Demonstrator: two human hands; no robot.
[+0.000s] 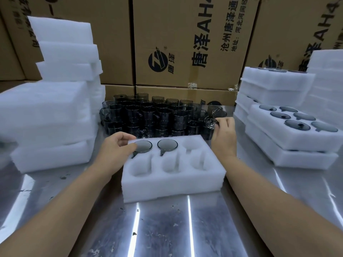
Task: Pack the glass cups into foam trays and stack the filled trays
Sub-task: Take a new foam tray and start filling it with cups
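A white foam tray (172,184) with six pockets lies in front of me on the metal table. Two dark glass cups sit in its back row, one at the left (143,145) and one in the middle (167,145); the other pockets hold nothing. My left hand (116,147) rests at the tray's back-left corner, fingers curled on the left cup's rim. My right hand (223,134) is raised behind the tray's right end and pinches a dark glass cup (213,118) at the edge of a crowd of several loose cups (148,115).
A tall pile of foam trays (50,112) stands at the left. At the right, filled trays (289,130) are stacked, the top one showing several cups. Cardboard boxes (185,43) wall off the back. Bare metal table (167,229) lies near me.
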